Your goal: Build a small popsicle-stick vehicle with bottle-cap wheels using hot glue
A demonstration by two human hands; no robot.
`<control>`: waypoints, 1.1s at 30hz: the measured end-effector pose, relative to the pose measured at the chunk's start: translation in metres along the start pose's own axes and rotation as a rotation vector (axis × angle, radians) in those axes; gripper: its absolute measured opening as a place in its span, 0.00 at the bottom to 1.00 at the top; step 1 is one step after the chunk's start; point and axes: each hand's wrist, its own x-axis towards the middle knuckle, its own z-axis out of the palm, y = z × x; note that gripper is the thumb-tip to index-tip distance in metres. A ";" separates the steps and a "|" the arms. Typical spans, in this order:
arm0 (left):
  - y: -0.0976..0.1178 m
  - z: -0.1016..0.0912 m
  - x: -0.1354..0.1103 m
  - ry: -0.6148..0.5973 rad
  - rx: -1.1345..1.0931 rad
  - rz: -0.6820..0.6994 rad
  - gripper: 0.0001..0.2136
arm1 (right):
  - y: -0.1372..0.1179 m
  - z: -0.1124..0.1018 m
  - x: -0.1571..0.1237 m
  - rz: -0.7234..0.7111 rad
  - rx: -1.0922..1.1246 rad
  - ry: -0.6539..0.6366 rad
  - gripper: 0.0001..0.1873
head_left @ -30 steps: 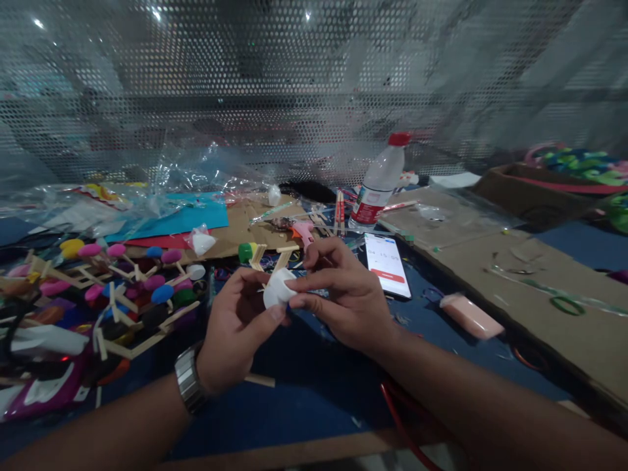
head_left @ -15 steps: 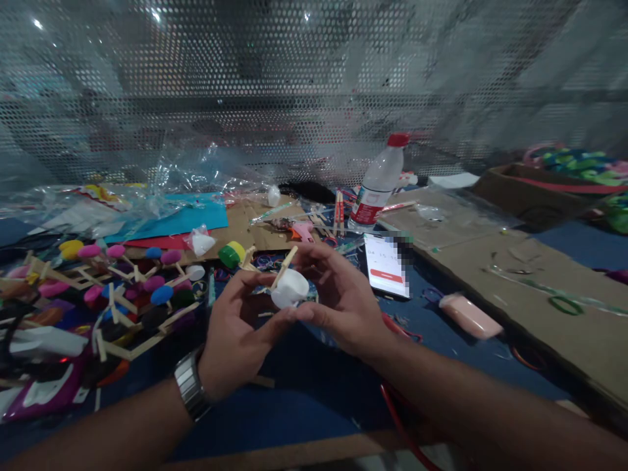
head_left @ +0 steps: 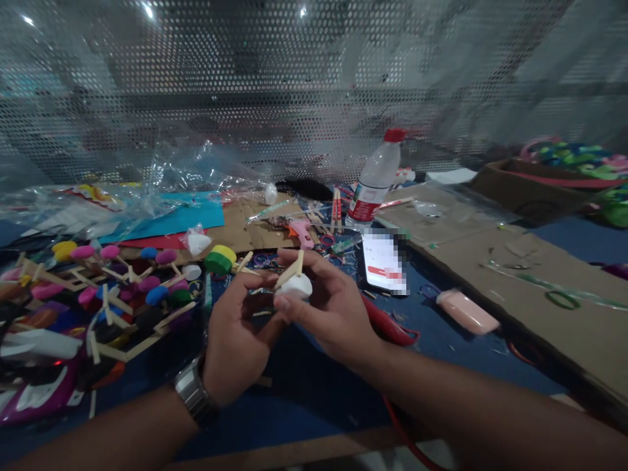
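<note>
Two hands together above blue table (head_left: 304, 392): left hand (head_left: 240, 327) and right hand (head_left: 326, 307) both pinching white cap (head_left: 294, 286) with stick (head_left: 290, 271).

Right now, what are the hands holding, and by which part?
Both hands hold a white cap with a wooden stick on it. The right hand pinches the cap's rim; the left hand steadies it from the other side.

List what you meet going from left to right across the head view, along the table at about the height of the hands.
stick-and-cap pile → green cap → left hand → white cap → right hand → phone → pink block → cardboard
</note>
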 end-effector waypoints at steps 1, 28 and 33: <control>0.000 0.000 0.000 0.006 -0.002 0.000 0.16 | 0.000 0.000 0.000 0.005 0.014 0.004 0.21; 0.001 0.002 -0.002 -0.006 -0.009 0.016 0.16 | -0.003 0.003 0.000 -0.130 -0.024 0.052 0.02; -0.001 0.003 -0.002 -0.033 -0.027 0.029 0.18 | -0.004 0.003 0.001 -0.093 0.011 0.045 0.07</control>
